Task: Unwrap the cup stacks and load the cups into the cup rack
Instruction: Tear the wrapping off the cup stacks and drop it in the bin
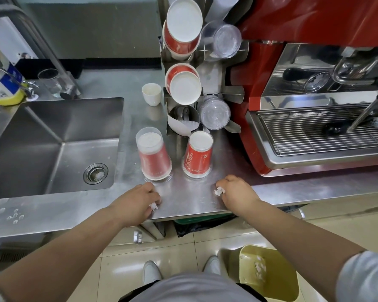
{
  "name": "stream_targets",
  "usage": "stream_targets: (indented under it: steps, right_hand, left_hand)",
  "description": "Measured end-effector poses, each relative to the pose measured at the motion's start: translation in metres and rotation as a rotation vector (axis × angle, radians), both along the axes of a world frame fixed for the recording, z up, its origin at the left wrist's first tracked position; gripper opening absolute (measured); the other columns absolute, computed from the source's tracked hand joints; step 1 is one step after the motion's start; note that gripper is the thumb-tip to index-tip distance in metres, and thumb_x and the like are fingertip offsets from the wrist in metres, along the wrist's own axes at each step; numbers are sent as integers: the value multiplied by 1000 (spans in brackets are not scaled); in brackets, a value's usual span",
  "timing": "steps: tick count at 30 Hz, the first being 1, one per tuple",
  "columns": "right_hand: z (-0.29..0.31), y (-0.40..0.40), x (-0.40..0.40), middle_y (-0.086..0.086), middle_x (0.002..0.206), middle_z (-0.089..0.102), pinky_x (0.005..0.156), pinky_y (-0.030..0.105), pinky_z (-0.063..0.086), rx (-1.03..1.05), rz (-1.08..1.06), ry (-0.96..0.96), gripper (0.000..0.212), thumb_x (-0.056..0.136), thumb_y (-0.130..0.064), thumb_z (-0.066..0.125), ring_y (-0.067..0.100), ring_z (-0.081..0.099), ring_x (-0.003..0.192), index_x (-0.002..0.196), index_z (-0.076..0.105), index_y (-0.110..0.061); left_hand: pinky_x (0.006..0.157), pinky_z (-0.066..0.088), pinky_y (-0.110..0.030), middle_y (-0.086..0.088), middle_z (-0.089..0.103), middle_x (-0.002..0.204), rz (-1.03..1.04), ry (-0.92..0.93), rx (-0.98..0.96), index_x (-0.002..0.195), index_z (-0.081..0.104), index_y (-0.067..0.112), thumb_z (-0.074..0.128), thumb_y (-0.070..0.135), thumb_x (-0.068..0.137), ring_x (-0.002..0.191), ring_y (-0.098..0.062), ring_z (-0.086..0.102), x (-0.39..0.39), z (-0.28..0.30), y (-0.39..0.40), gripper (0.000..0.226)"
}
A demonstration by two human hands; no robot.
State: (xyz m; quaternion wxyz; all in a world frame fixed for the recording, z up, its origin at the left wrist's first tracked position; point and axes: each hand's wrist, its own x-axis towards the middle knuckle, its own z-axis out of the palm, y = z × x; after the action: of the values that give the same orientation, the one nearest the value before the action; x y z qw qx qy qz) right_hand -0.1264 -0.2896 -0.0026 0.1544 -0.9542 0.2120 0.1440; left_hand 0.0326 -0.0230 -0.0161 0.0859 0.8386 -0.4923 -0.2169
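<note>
Two stacks of red paper cups stand upside down on the steel counter [183,199], each in clear plastic wrap: the left stack [154,156] and the right stack [198,155]. Behind them rises the metal cup rack [207,83], holding red cups [182,29] at its top, more red cups [183,83] in the middle, and clear lids [215,114]. My left hand [138,201] rests on the counter's front edge, closed on a small crumpled white scrap [154,206]. My right hand [236,192] is closed on another white scrap [219,191].
A steel sink [52,147] lies to the left, with a tap and a soap bottle [2,79] behind it. A small white cup [152,93] stands beside the rack. A red espresso machine [314,94] fills the right. A yellow bin [268,273] sits on the floor below.
</note>
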Motion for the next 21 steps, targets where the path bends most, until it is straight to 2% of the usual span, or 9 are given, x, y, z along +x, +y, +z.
stream_targets:
  steps: [6, 12, 18, 21]
  right_hand:
    - [4, 3, 6, 10, 112, 62, 78, 26, 44, -64, 52, 32, 23, 86, -8, 54, 29, 62, 100, 105, 68, -11]
    - [5, 2, 9, 4, 109, 63, 76, 26, 42, -18, 29, 30, 18, 86, -15, 57, 25, 61, 99, 97, 70, -19]
    - [4, 1, 8, 1, 99, 67, 77, 31, 50, 27, -43, 3, 15, 82, -17, 58, 24, 62, 94, 86, 71, -23]
    - [5, 1, 11, 0, 95, 68, 77, 33, 51, 40, -50, -15, 13, 81, -19, 60, 23, 62, 91, 85, 71, -24]
  left_hand:
    - [77, 51, -35, -1, 54, 99, -50, -25, 17, 94, 68, 22, 59, 14, 74, 88, -24, 58, 3, 1, -4, 23]
    - [74, 49, -33, 2, 56, 94, -74, -28, 24, 88, 65, 24, 55, 14, 74, 86, -22, 58, 4, 0, -8, 20]
    - [80, 49, -29, 6, 61, 100, -45, 5, -4, 93, 67, 26, 53, 14, 75, 91, -17, 60, 3, 2, -9, 25]
    - [82, 46, -22, 7, 63, 103, -36, 10, -54, 98, 70, 25, 55, 12, 78, 94, -14, 60, 3, 7, -13, 27]
